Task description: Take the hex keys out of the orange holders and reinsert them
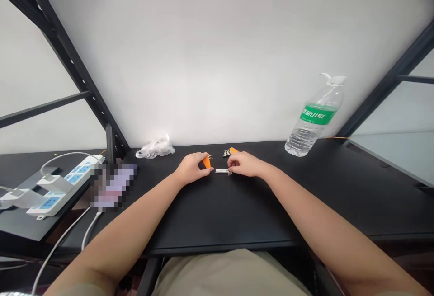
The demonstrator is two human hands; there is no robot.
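Note:
My left hand (192, 168) is closed around an orange plastic piece (206, 161), with small metal tips sticking out at its upper right. Between my hands, several thin silver L-shaped rods that look like hex keys (222, 171) lie side by side on the black tabletop. At their right end my right hand (247, 165) is closed, thumb and fingertips pinched on them; the exact contact is partly hidden. Just behind that hand lies a second orange piece (233, 150), partly covered by it, with several short silver rods (227, 153) pointing left.
A crumpled clear plastic bag (156, 147) lies against the white wall at the back left. On the right stands a water bottle (315, 117) with a green label. To the left are a blurred-out phone (115, 185), white cables and a power strip (73, 180) with plugs. Black frame posts flank the table.

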